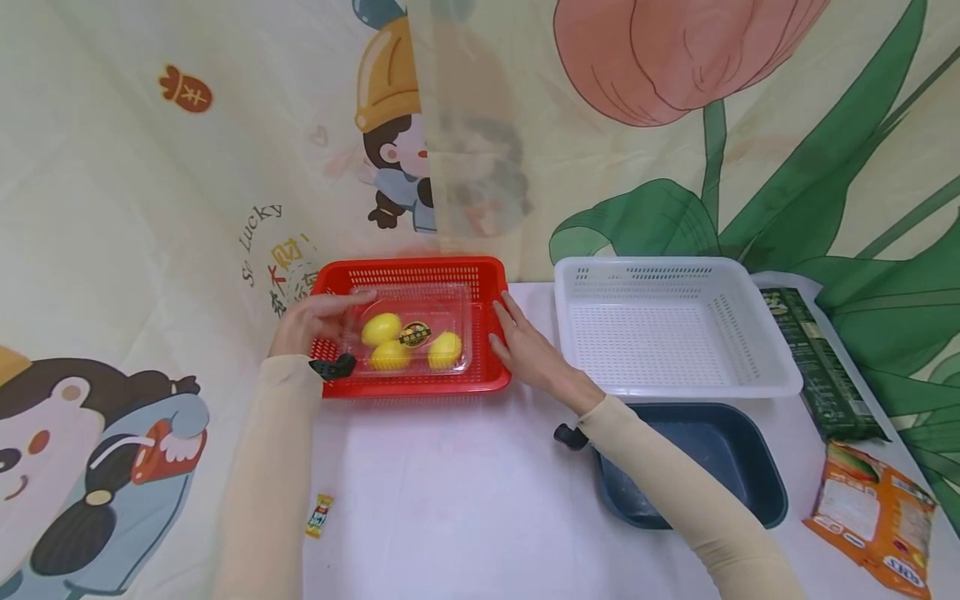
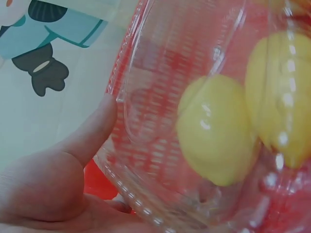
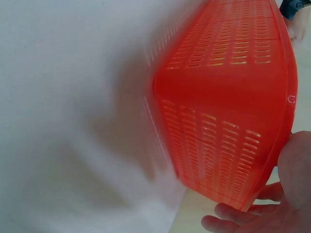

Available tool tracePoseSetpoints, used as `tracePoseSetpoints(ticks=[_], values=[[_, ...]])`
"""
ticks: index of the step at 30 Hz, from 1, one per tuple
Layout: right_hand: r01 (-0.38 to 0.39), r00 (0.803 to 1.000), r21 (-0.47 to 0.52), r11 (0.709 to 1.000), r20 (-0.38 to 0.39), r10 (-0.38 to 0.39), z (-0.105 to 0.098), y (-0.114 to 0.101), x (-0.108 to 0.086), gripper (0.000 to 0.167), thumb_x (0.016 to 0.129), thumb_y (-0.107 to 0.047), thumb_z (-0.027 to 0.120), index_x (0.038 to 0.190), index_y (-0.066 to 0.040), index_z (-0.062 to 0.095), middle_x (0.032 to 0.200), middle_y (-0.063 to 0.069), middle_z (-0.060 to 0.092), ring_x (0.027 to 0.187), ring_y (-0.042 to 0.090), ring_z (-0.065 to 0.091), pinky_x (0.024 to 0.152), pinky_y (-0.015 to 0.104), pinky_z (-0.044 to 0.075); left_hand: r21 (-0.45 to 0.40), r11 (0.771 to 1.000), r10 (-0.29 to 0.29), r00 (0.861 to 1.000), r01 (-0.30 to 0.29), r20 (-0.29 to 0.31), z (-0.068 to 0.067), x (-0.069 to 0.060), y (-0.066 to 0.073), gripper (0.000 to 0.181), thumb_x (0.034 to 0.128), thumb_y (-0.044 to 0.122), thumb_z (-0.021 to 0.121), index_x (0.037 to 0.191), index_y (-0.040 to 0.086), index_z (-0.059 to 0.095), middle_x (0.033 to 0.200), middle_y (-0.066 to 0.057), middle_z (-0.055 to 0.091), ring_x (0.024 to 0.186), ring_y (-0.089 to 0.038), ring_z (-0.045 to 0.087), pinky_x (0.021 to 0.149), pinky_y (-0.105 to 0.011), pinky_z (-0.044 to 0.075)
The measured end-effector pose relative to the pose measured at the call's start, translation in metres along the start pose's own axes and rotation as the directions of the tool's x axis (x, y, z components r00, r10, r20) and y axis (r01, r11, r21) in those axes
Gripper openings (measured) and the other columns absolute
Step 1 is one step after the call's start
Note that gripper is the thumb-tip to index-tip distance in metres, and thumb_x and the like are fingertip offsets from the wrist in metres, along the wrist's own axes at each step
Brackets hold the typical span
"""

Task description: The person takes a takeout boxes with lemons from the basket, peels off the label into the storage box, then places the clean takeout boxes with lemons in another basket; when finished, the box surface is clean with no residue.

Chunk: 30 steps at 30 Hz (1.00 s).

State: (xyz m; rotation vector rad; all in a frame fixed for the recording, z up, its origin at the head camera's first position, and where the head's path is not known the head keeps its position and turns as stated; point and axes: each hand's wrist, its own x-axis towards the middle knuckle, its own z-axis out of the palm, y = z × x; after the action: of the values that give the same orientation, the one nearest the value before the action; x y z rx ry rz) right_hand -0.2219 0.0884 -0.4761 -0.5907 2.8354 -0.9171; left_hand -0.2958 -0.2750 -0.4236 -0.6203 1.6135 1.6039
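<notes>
In the head view a clear plastic box [image 1: 412, 292] with several lemons [image 1: 390, 354] and a dark round label lies in the red basket [image 1: 412, 388]. My left hand [image 1: 311, 321] holds the box at its left end. In the left wrist view its thumb [image 2: 95, 131] lies along the box's edge, the other fingers partly hidden below; one lemon [image 2: 216, 131] shows through the lid. At the basket's right rim, my right hand [image 1: 528, 350] touches with fairly straight fingers. The right wrist view shows these fingers [image 3: 238, 216] beside the basket's slotted outer wall [image 3: 214, 141].
Right of the basket stands a white basket [image 1: 637, 350], with a dark blue tray [image 1: 697, 458] in front, partly behind my right forearm. A dark green packet [image 1: 821, 367] and an orange packet [image 1: 873, 517] lie far right. A small wrapped candy [image 1: 318, 516] lies front left.
</notes>
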Motion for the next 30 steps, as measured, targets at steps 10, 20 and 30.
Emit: tracePoseSetpoints(ticks=[10, 20, 30], values=[[0.013, 1.0, -0.005, 1.0, 0.006, -0.013, -0.002, -0.001, 0.001, 0.071, 0.104, -0.029, 0.053, 0.161, -0.005, 0.02, 0.172, 0.008, 0.006, 0.152, 0.03, 0.031, 0.113, 0.042, 0.044, -0.005, 1.0, 0.007, 0.998, -0.007, 0.068, -0.007, 0.005, -0.001, 0.089, 0.0904, 0.059, 0.067, 0.156, 0.017, 0.023, 0.133, -0.003, 0.046, 0.131, -0.031, 0.049, 0.116, -0.055, 0.04], [0.018, 1.0, -0.003, 1.0, 0.006, -0.018, 0.001, -0.001, 0.001, 0.072, 0.103, -0.027, 0.056, 0.162, -0.006, 0.02, 0.172, 0.008, 0.006, 0.15, 0.031, 0.036, 0.108, 0.041, 0.048, -0.043, 0.996, 0.075, 0.995, -0.072, 0.059, -0.006, 0.003, -0.004, 0.076, 0.0944, 0.055, 0.063, 0.155, 0.024, 0.031, 0.137, -0.002, 0.043, 0.139, -0.03, 0.041, 0.117, -0.059, 0.036], [0.007, 1.0, -0.011, 1.0, 0.011, -0.007, 0.001, 0.003, 0.0, 0.071, 0.104, -0.03, 0.054, 0.162, -0.006, 0.02, 0.172, 0.006, 0.004, 0.152, 0.03, 0.033, 0.11, 0.041, 0.046, -0.003, 0.991, 0.137, 0.989, -0.137, 0.054, -0.002, -0.011, 0.005, 0.056, 0.0955, 0.055, 0.062, 0.139, 0.025, 0.044, 0.135, 0.001, 0.047, 0.13, -0.024, 0.049, 0.115, -0.055, 0.04]])
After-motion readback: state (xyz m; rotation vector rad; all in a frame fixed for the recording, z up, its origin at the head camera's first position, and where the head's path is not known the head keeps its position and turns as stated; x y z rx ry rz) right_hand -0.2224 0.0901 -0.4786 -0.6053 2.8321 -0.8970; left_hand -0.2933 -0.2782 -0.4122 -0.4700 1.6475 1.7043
